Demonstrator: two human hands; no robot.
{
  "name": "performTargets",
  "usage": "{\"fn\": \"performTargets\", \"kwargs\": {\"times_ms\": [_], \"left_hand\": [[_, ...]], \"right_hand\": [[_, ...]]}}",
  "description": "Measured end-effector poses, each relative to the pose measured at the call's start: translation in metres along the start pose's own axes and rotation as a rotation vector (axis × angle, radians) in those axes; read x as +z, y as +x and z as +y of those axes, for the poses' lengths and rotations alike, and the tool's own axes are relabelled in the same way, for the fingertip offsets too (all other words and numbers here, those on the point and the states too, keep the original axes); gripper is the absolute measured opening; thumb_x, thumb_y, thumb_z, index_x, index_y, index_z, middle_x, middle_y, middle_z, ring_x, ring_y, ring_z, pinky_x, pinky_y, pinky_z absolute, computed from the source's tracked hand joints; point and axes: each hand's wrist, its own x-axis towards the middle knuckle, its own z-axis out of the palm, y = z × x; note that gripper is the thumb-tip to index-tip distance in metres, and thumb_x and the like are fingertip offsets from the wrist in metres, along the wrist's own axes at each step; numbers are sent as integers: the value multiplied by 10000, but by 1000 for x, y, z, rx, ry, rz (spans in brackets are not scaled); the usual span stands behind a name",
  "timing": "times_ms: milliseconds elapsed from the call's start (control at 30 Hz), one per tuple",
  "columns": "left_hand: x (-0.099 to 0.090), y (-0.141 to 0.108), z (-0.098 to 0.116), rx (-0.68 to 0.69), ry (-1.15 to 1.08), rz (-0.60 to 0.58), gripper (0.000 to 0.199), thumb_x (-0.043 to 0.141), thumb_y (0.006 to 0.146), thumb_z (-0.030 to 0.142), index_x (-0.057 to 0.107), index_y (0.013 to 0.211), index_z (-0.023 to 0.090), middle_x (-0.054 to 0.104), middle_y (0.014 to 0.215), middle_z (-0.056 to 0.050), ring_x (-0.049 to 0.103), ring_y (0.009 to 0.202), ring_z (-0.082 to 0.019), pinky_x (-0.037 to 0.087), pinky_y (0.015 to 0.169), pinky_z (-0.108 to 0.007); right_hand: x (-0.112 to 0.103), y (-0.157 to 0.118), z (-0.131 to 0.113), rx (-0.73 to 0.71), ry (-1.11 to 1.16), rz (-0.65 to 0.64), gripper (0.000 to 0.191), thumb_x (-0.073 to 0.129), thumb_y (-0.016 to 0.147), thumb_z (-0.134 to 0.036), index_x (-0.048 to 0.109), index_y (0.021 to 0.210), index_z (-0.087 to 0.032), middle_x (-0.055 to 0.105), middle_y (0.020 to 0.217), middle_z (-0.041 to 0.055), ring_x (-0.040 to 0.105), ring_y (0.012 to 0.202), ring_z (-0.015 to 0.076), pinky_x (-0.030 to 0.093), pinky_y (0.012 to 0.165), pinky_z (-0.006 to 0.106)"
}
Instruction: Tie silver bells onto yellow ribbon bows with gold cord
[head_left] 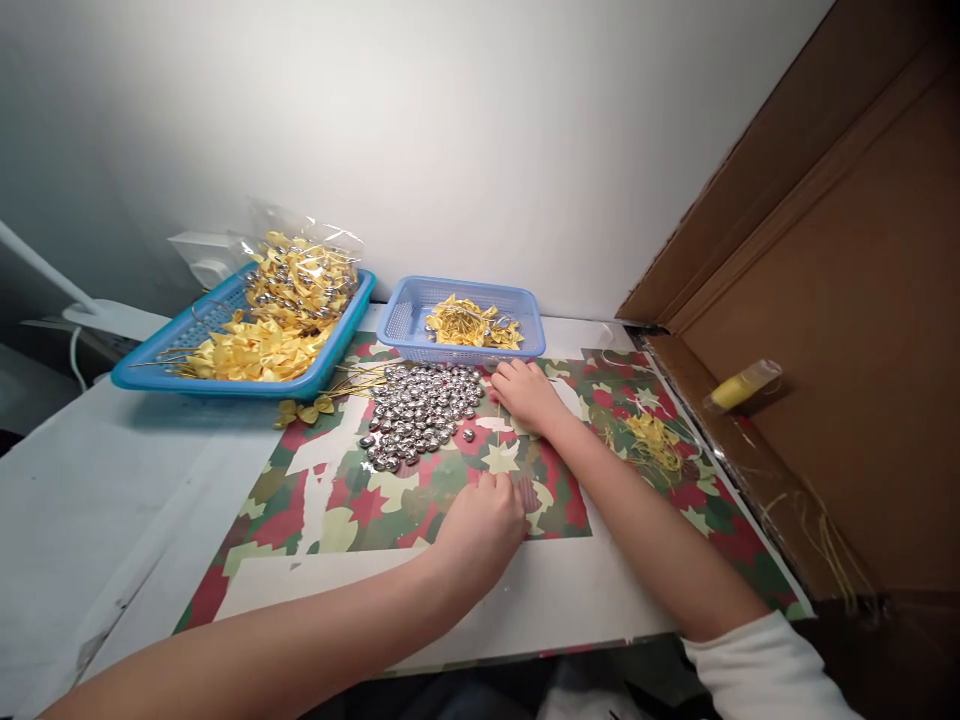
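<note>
My left hand (484, 518) is closed low over the patterned sheet (390, 515), its fingertips hidden beneath the knuckles. Farther off, my right hand (527, 396) rests with bent fingers drawn together, just right of a heap of shiny silver bells or beads (424, 410). A faint thin strand runs down from the right fingers toward the left hand. What either hand grips is too small or hidden to name. One loose silver piece (469, 435) lies apart from the heap, between it and the hands.
A blue basket (135, 375) at left holds yellow ribbon-like pieces (259, 350) and a filled clear bag (304, 275). Behind the heap stands a smaller blue basket (397, 345) with yellow bundles. Yellow threads (656, 445) lie right of my forearm. Cardboard (825, 400) borders the right.
</note>
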Motion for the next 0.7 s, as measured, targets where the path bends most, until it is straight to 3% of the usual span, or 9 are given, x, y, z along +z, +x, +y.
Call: {"fn": "performTargets", "kwargs": {"times_ms": [233, 333, 433, 500, 533, 600, 700], "left_hand": [[0, -6, 9, 0, -44, 82, 218, 504, 912, 233, 687, 877, 120, 634, 842, -141, 624, 798, -269, 493, 604, -334], [-9, -6, -5, -10, -87, 133, 208, 503, 921, 264, 667, 942, 138, 643, 859, -105, 626, 774, -233, 484, 612, -311], [-26, -6, -56, -185, -5, 203, 206, 475, 865, 72, 658, 913, 155, 650, 889, -95, 612, 768, -213, 417, 562, -292], [-37, -7, -103, -449, 177, 301, 232, 452, 839, 36, 660, 846, 139, 641, 856, -121, 588, 772, -238, 360, 530, -312], [-40, -8, -126, -500, 297, 346, 233, 452, 831, 39, 664, 829, 134, 638, 861, -143, 576, 819, -267, 353, 552, -329], [-41, -9, -163, -530, 428, 374, 266, 440, 826, 34, 674, 756, 142, 633, 830, -162, 549, 875, -305, 356, 627, -370], [-32, -6, -192, -502, 447, 359, 316, 446, 798, 5, 652, 616, 163, 635, 815, -154, 531, 868, -291, 342, 669, -386]], "right_hand": [[12, -3, 4, 62, -42, 80, 191, 457, 983, -242, 620, 1004, -144, 617, 1105, 142, 472, 992, 258, 320, 813, 355], [8, -7, 4, 96, -23, 132, 160, 511, 961, -265, 618, 1008, -157, 621, 1113, 131, 481, 1002, 263, 333, 822, 357], [2, -19, 1, 129, 14, 191, 147, 521, 949, -265, 614, 998, -162, 618, 1107, 114, 500, 981, 254, 355, 823, 355], [-1, -31, -2, 138, 46, 228, 129, 515, 944, -250, 611, 975, -168, 617, 1091, 100, 514, 945, 235, 373, 819, 344], [-2, -38, -5, 139, 71, 253, 119, 510, 940, -236, 607, 967, -171, 615, 1086, 96, 518, 947, 230, 381, 823, 339], [-2, -49, -11, 123, 211, 365, 91, 509, 917, -194, 598, 920, -176, 611, 1057, 91, 526, 943, 225, 396, 817, 334], [1, -60, -21, 96, 348, 432, 86, 498, 903, -175, 583, 892, -185, 607, 1026, 85, 532, 947, 228, 409, 822, 345]]}}
